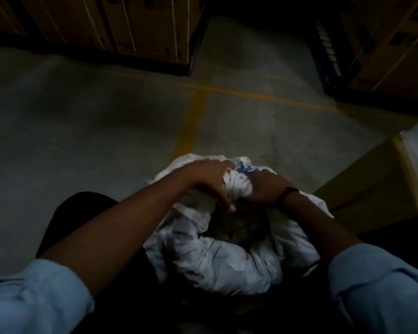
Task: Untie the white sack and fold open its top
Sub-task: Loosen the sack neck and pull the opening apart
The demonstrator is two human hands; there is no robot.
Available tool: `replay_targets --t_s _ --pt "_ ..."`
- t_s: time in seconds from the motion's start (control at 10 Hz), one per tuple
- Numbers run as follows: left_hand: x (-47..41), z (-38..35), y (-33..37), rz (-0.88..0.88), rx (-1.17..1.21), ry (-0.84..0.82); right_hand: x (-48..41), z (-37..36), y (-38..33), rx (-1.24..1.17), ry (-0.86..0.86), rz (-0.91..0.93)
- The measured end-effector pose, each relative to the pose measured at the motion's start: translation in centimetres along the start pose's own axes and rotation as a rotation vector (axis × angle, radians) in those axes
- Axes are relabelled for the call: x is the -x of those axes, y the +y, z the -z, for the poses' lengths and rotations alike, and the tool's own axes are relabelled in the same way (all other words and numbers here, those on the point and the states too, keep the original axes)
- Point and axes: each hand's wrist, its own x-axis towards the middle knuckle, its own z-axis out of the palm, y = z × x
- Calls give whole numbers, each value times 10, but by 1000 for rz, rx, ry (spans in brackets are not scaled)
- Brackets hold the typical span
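A white sack (217, 261) with blue print stands on the concrete floor right in front of me. Its top is bunched and crumpled, and a dark gap (237, 225) shows below the gathered fabric. My left hand (210, 182) grips the bunched top from the left, fingers curled over the cloth. My right hand (266, 189), with a dark band on the wrist, is closed on the same bunch from the right. The two hands nearly touch. Any tie is hidden under my fingers.
A cardboard box (377, 189) sits close on the right, with white plastic on its far corner. Strapped cartons (121, 27) line the back left, and more cartons on a blue rack (384, 44) stand back right. Yellow floor lines (193, 121) cross ahead.
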Motion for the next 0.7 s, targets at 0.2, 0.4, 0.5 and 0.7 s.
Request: replay_targets --t_s 0.2,0.4,0.5,0.7 --pt "-34 -35 -27 192 206 -156 -13 1 8 -16 -69 -87" --pt "-8 11 -33 -334 545 -324 6 -21 -49 285 695 366" --pt "-15 13 -40 -535 654 -344 -4 -15 -52 292 600 392" --pt "-4 13 -29 -461 146 -38 -15 5 -41 279 83 176"
